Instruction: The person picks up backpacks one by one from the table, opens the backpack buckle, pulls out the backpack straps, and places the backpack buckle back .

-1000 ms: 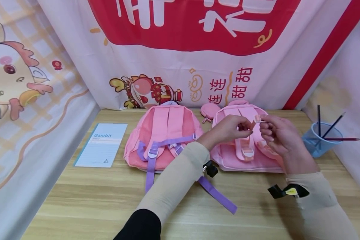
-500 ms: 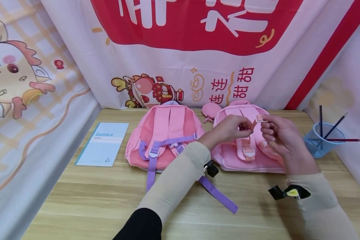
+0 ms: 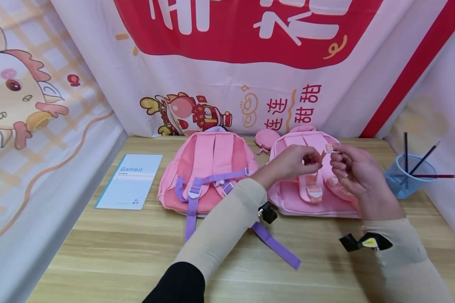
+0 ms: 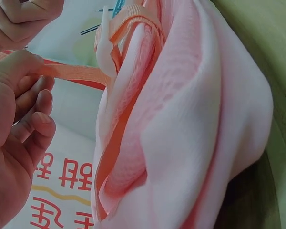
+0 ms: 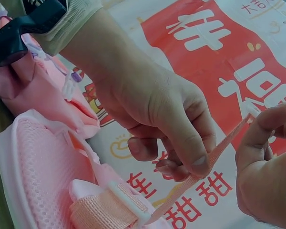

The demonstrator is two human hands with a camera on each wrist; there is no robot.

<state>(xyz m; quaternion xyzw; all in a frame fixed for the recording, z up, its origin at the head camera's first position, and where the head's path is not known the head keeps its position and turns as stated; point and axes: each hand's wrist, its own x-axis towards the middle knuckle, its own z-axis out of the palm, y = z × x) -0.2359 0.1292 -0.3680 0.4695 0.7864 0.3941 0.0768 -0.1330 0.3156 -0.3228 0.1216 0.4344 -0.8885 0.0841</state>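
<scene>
On the table at the right lies a light pink backpack (image 3: 293, 206), its shoulder straps facing up. Above it my left hand (image 3: 300, 160) pinches an orange webbing strap (image 4: 74, 72) between thumb and fingers. My right hand (image 3: 355, 171) pinches a small pale buckle (image 3: 328, 148) at the strap's upper end, its other fingers curled. Between the hands the strap runs taut, as the right wrist view shows. From my left hand the webbing continues down to a white adjuster buckle (image 5: 129, 200) on the backpack's shoulder strap. My right fingertips are partly hidden in both wrist views.
Left of it lies another pink backpack (image 3: 242, 151) with loose purple straps (image 3: 274, 246). A small round pink pouch (image 3: 267, 138) sits between the bags. At far left is a notebook (image 3: 130, 181). A blue cup (image 3: 402, 185) with pencils stands right. Cloth hangs behind.
Both hands keep their hold on the strap and buckle, almost still. The scene has shifted slightly in the head view; the bags stay in place.
</scene>
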